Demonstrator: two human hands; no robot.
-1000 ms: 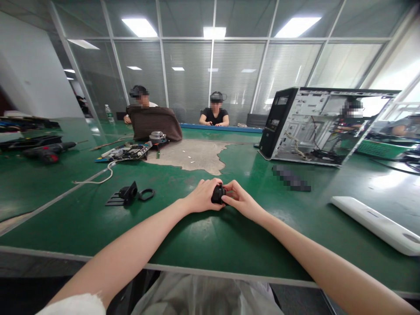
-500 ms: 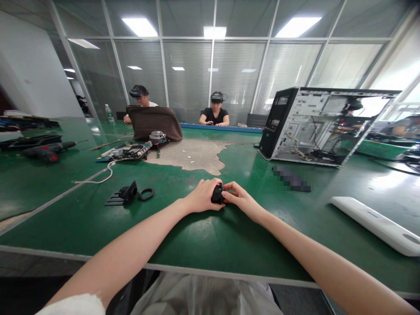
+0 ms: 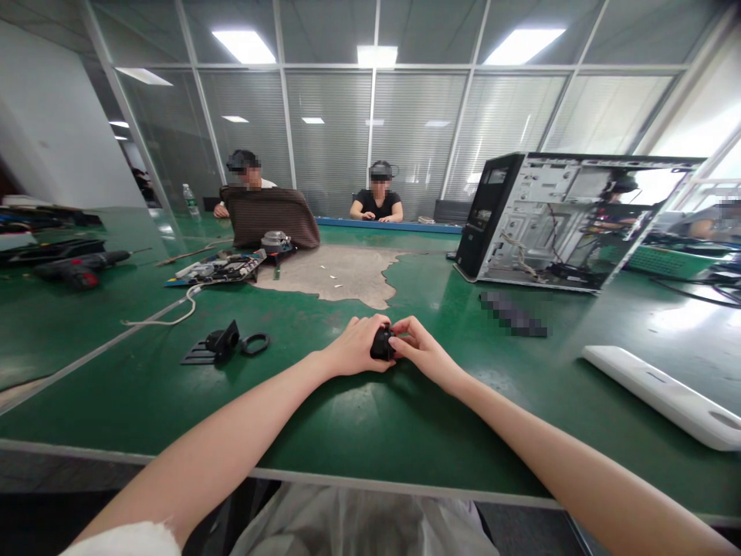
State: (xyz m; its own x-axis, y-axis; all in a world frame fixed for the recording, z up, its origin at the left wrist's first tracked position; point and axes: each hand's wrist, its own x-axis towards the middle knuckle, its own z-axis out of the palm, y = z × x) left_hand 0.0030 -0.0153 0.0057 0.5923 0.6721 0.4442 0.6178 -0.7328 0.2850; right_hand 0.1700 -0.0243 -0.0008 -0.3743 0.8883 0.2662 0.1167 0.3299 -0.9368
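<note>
Between my two hands, just above the green tabletop, is a small black rounded part (image 3: 382,344); its exact kind does not show. My left hand (image 3: 360,345) is wrapped round it from the left. On its right side, the thumb and fingers of my right hand (image 3: 414,344) pinch its edge, and the fingertips partly cover it. To the left on the table lie a black bracket with a slotted base (image 3: 216,345) and a black ring (image 3: 255,344).
An open computer case (image 3: 556,224) stands at the right, with a white elongated device (image 3: 660,395) nearer me. A circuit board (image 3: 217,268), a cable (image 3: 174,320) and a power drill (image 3: 84,269) lie at the left. Two people (image 3: 377,202) sit across the table.
The whole view has shifted very slightly. Both hands keep their hold on the black part, with almost no visible finger movement.
</note>
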